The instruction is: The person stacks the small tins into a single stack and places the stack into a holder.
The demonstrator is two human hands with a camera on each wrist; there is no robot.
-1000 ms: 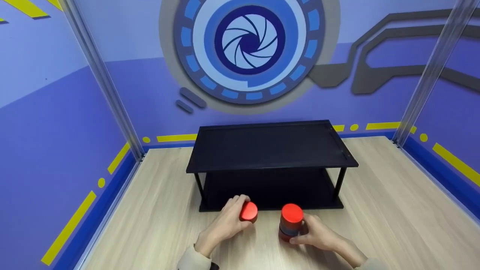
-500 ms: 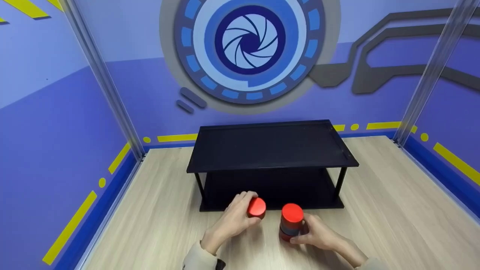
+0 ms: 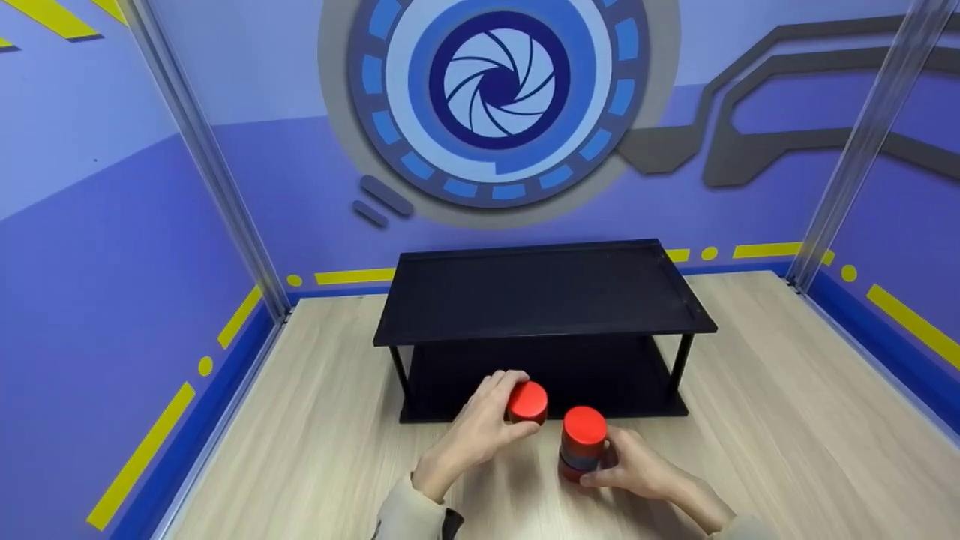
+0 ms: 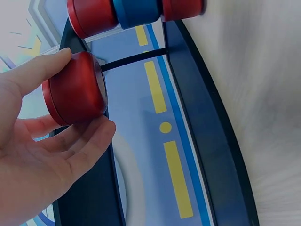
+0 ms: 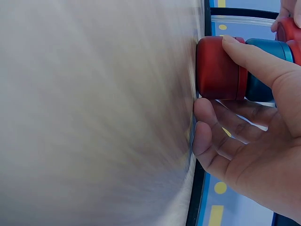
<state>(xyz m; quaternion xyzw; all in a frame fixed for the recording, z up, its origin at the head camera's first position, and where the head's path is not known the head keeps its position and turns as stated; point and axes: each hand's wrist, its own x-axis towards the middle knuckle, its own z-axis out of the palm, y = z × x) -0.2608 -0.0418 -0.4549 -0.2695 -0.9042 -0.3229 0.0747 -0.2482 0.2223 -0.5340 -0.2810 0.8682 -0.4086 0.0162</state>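
My left hand [image 3: 484, 420] holds a small red lidded canister [image 4: 77, 89] off the table, thumb on one side and fingers on the other. To its right stands a stack of three similar canisters: a red top one [image 3: 585, 426], a blue middle one [image 5: 267, 69] and a red bottom one [image 5: 221, 68]. Thumb and fingers of my right hand [image 3: 637, 466] grip the bottom canister from the right, with the stack upright on the table. In the head view, the held canister is up and left of the stack's top, with a small gap between them.
Just behind the hands stands a black two-level shelf [image 3: 540, 292] with thin posts and a lower deck [image 3: 465, 386]. The pale wood table [image 3: 780, 375] extends to either side. Blue-purple printed walls [image 3: 285, 195] enclose the back and sides.
My left hand has moved right and slightly away from me with the red canister, closer to the stack. The right hand and the stack have stayed put.
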